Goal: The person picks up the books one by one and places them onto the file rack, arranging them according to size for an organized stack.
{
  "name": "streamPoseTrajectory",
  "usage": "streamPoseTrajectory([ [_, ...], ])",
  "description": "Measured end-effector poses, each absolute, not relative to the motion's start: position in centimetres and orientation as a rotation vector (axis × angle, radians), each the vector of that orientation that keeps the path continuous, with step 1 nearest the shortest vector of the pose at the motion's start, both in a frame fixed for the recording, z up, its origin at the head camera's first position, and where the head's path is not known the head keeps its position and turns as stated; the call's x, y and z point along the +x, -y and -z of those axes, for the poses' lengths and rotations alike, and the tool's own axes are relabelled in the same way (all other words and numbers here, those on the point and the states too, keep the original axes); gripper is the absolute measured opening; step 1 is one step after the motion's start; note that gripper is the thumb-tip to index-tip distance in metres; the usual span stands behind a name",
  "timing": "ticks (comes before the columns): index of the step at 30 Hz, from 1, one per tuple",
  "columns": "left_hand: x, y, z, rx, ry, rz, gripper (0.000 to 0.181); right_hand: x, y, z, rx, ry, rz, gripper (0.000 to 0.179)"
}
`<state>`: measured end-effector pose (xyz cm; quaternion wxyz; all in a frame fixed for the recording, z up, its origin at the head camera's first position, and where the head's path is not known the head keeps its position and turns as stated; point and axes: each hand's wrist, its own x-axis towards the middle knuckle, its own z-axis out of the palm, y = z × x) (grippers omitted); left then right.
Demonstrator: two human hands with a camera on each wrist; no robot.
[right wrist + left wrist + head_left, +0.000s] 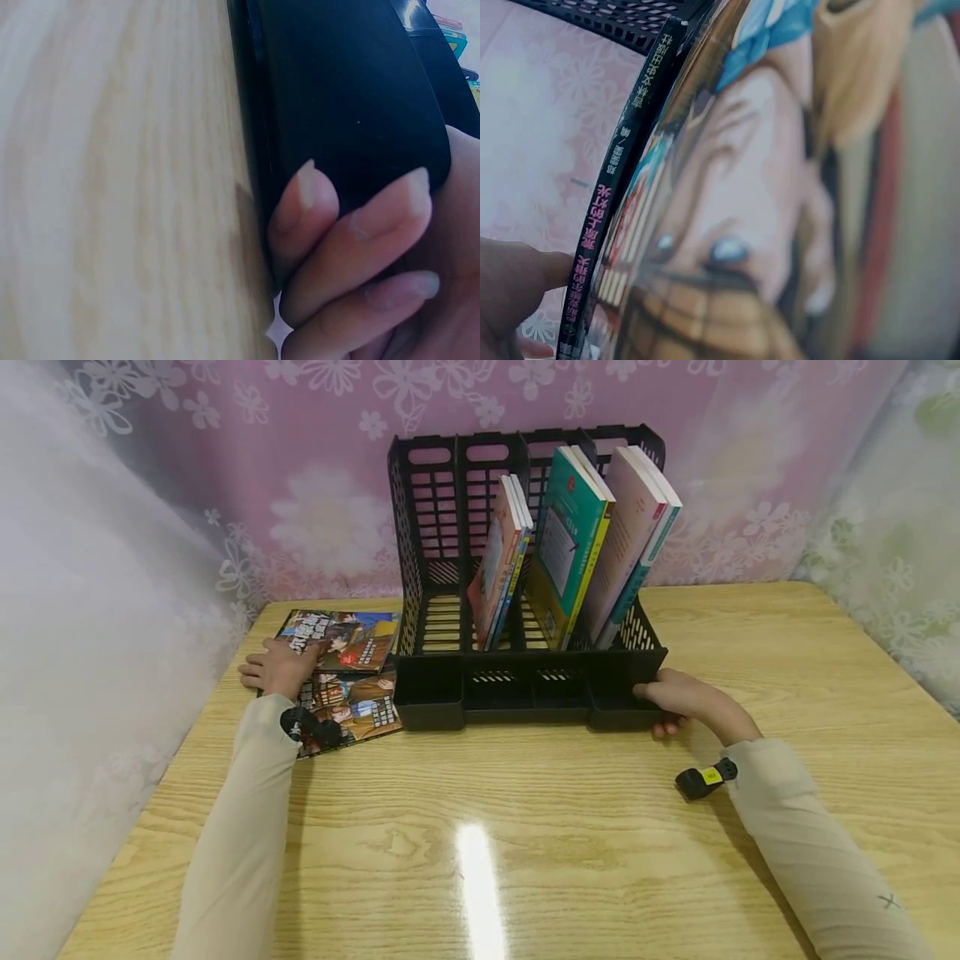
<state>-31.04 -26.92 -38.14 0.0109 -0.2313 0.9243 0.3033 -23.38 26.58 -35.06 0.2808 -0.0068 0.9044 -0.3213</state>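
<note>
My left hand (279,667) rests at the left edge of the upper comic book (352,642), fingers spread out. The upper book overlaps a lower comic book (352,708) on the table. In the left wrist view, a finger (551,268) touches a dark book spine (622,161), beside a large blurred cover. My right hand (693,700) grips the front right corner of a black desk organizer (525,714). Its thumb is over the tray wall, and in the right wrist view curled fingers (375,232) press the underside of the black plastic (345,97).
In the organizer's slots, two thin books (504,560), a green book (570,543) and a pink book (622,535) lean upright. The organizer stands on a wood-grain table (420,827) before a floral curtain (322,502). White fabric (97,610) hangs along the left side.
</note>
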Motion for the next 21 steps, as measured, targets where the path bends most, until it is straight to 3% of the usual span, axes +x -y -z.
streamPoseTrajectory([
  [6,-30.3,27.2,37.4,-0.662,-2.883,-0.799,0.110,-23.3,-26.6,35.2,-0.009,-2.438,0.856,0.044],
  [14,-30.1,26.7,35.8,-0.664,-2.926,-0.397,0.110,-23.2,-26.5,35.4,0.001,-2.452,0.850,0.045],
  [21,-30.1,27.5,35.1,-0.683,-2.791,-0.507,0.114,-23.3,-26.5,35.3,-0.014,-2.461,0.850,0.040],
])
